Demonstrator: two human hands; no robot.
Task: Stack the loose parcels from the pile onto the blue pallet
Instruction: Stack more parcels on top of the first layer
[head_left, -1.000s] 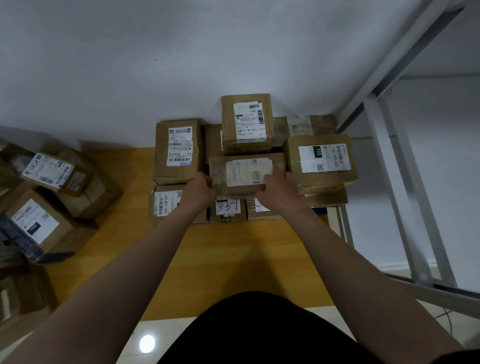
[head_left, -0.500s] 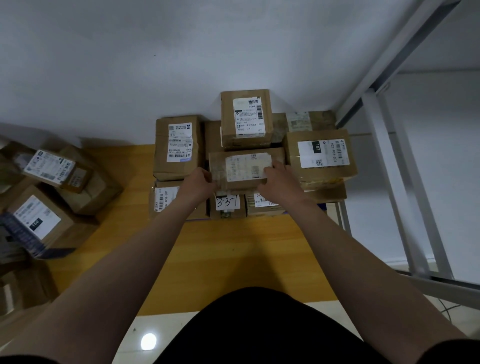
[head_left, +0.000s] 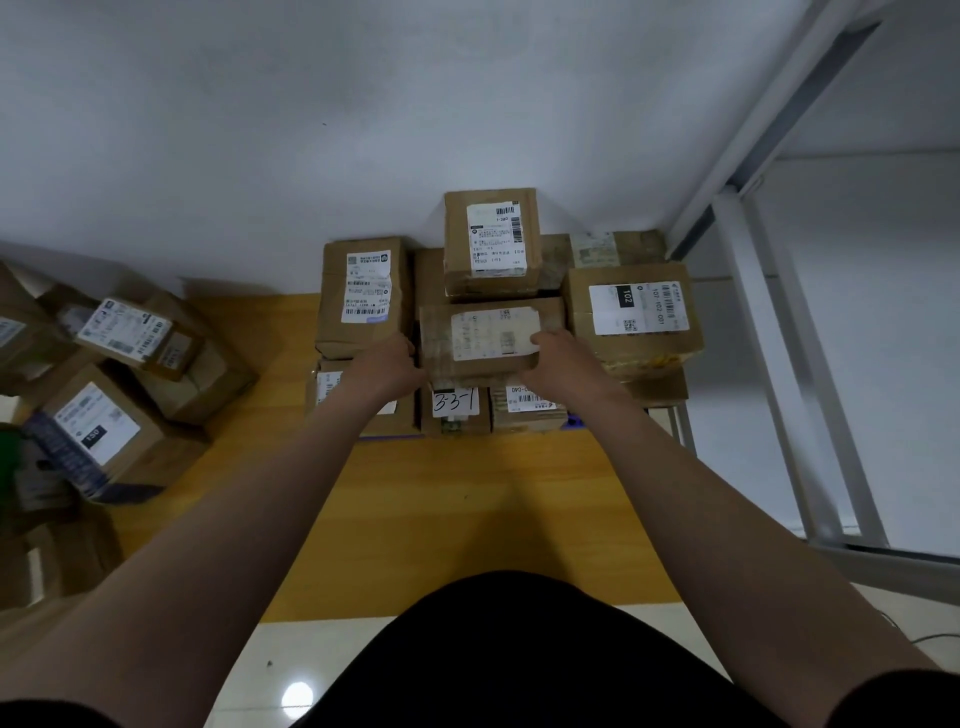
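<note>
A brown cardboard parcel with a worn white label (head_left: 488, 335) sits on top of the stack against the wall. My left hand (head_left: 387, 364) grips its left end and my right hand (head_left: 558, 358) grips its right end. Below it stand lower parcels, one marked 3-3-1 (head_left: 456, 408). Only a sliver of the blue pallet (head_left: 574, 422) shows under the stack. Taller parcels stand around it: one to the left (head_left: 366, 291), one behind (head_left: 491, 239), one marked 102 to the right (head_left: 634, 309).
The loose pile of parcels (head_left: 114, 374) lies on the floor at the left. A white metal frame (head_left: 769, 332) rises at the right of the stack. Yellow wooden floor (head_left: 467, 514) lies between me and the stack.
Both hands have stayed on the ends of the labelled parcel, which has shifted slightly back onto the stack. The view has moved a little.
</note>
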